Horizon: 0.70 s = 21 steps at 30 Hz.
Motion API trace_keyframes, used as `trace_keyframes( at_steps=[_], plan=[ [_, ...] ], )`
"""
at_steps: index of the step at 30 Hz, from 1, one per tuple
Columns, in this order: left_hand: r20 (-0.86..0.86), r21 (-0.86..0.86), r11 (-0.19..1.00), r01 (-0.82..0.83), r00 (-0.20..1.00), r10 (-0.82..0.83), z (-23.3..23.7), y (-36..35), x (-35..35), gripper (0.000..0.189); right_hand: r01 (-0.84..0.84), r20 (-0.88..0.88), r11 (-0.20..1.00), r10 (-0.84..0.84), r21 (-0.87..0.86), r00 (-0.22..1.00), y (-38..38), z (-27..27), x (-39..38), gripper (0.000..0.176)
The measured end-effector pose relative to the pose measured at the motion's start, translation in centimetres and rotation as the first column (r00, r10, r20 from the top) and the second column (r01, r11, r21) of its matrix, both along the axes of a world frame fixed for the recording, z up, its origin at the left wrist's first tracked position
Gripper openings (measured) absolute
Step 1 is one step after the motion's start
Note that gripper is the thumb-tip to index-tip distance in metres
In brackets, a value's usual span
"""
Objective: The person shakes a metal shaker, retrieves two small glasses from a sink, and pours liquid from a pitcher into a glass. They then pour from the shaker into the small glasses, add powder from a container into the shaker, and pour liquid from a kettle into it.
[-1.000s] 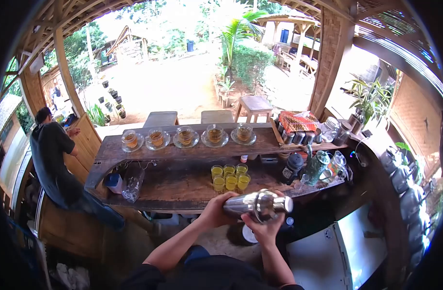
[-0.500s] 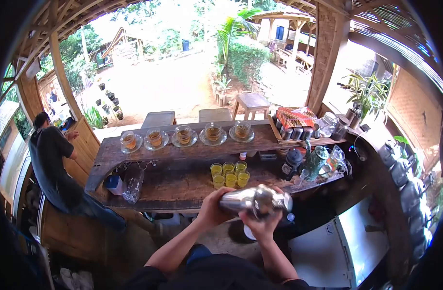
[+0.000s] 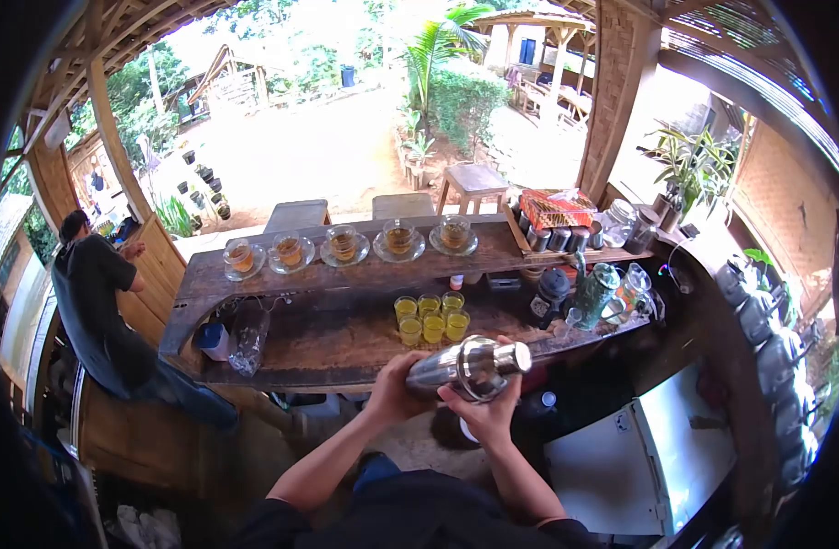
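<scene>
A shiny metal cocktail shaker [image 3: 447, 368] lies tilted across both my hands, its narrow cap end pointing right. My left hand [image 3: 397, 392] wraps round its base end. Near the cap end, my right hand [image 3: 485, 408] grips the shaker from below, thumb on the near side. Just beyond the shaker, several small glasses of yellow-green liquid [image 3: 432, 326] stand grouped on the lower wooden counter [image 3: 346, 346]. On the raised shelf behind, several clear cups of amber drink [image 3: 344, 243] sit on glass saucers in a row.
To the right stand a dark-lidded jar [image 3: 551, 291], a green pitcher [image 3: 597, 291] and a wooden tray of small canisters [image 3: 559, 240]. A white chest lid [image 3: 602, 467] is at lower right. A person in dark clothes [image 3: 95, 302] leans at a side counter on the left.
The shaker, blurred before, now shows sharply and has shifted slightly left and downward. Both hands keep their hold on it. The whole view has shifted a little.
</scene>
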<state>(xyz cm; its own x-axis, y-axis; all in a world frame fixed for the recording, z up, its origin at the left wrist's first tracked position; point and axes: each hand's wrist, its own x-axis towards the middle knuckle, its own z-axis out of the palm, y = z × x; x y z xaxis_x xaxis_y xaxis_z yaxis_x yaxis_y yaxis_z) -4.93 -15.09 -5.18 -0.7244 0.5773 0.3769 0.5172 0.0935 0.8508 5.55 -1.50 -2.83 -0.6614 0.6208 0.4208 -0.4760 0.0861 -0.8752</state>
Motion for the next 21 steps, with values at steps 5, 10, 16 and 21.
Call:
trace_keyframes(
  at_steps=[5, 10, 16, 21],
  plan=[
    [-0.217, 0.089, 0.995, -0.05, 0.974, 0.068, 6.3, 0.5, 1.9, 0.059, -0.066, -0.305, 0.992, 0.097, 0.111, 0.947, 2.1, 4.4, 2.2, 0.119],
    [-0.674, 0.269, 0.962, 0.042, 0.722, 0.157, 14.5, -1.3, 5.4, 0.042, -0.151, -0.509, 0.97, 0.034, -0.192, 0.86, -0.7, 11.8, 6.1, 0.132],
    [0.107, -0.044, 0.998, -0.051, 0.993, 0.056, 1.0, 0.1, 1.7, 0.061, 0.067, 0.02, 0.972, -0.073, 0.226, 0.997, 0.9, 0.9, 1.1, 0.104],
    [-0.342, 0.03, 0.996, -0.089, 0.935, 0.094, 9.5, 0.3, 3.5, 0.06, -0.084, -0.42, 0.994, 0.106, 0.071, 0.901, 2.2, 6.4, 3.4, 0.113]
  ],
)
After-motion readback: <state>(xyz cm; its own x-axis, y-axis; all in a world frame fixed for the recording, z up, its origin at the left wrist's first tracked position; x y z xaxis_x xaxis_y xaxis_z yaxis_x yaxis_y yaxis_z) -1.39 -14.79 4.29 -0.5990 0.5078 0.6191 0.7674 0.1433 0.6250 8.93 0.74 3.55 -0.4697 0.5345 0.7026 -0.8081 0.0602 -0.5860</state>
